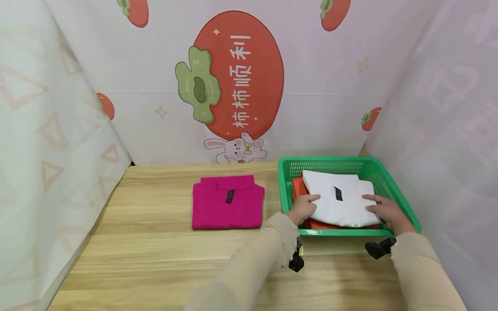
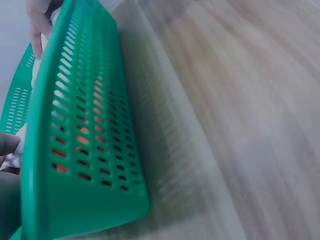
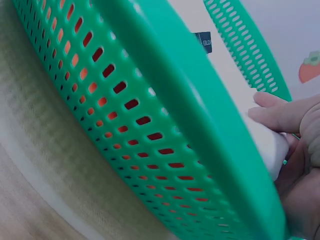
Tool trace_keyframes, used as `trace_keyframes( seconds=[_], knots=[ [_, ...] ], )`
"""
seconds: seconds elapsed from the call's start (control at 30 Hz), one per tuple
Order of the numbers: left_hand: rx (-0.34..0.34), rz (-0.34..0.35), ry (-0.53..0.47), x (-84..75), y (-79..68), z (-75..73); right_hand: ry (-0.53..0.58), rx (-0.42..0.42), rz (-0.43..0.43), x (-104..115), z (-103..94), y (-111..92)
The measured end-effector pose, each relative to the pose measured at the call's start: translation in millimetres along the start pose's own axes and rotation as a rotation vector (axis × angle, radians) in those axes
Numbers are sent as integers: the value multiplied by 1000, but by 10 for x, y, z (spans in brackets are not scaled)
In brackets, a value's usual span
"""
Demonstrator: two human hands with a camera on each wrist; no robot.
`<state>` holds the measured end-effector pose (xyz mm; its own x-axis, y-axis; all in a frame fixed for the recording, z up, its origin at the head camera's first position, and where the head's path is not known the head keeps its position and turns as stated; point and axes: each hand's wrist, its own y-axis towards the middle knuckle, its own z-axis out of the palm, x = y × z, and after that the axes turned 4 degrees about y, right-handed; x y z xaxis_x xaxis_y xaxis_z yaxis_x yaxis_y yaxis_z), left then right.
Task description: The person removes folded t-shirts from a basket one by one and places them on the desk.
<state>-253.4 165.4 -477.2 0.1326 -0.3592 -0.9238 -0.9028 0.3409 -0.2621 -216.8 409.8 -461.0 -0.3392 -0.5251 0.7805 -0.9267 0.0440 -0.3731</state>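
Note:
A folded white shirt [image 1: 338, 207] with a dark neck label lies in the green plastic basket [image 1: 350, 232], on top of an orange folded garment [image 1: 298, 186]. My left hand [image 1: 303, 208] grips its left edge, thumb on top. At the opposite edge my right hand [image 1: 389, 212] pinches the cloth; the right wrist view shows the thumb over the white fold [image 3: 267, 145] and fingers beneath. In the left wrist view the basket wall hides most of the shirt.
A folded magenta shirt [image 1: 229, 211] with a dark label lies on the wooden table [image 1: 155, 250], left of the basket. Printed white curtains [image 1: 323, 77] stand behind and on both sides. The basket's right rim is close to the right curtain.

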Motion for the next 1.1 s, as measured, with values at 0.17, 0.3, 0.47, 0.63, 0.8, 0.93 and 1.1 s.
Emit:
trace_keyframes(
  seconds=[0.17, 0.3, 0.47, 0.63, 0.8, 0.93, 1.1],
  knots=[
    [10, 62, -17, -24, -11, -161, 76, -29, -86, 72, 23, -60],
    [17, 116, 9, -26, -29, -303, 148, -47, -135, 166, 58, -137],
    [19, 152, 29, -75, -95, -482, 179, -89, -184, 308, 135, -235],
    [1, 125, 36, -87, -180, -643, 167, -156, -256, 461, 253, -312],
    [-7, 110, 4, -58, -310, -841, 231, -166, -328, 641, 383, -397],
    [-37, 149, -18, -20, -434, -1076, 320, -120, -367, 808, 542, -416],
    [-74, 165, -43, 77, -576, -1405, 380, -78, -359, 1006, 808, -363]
  ],
)
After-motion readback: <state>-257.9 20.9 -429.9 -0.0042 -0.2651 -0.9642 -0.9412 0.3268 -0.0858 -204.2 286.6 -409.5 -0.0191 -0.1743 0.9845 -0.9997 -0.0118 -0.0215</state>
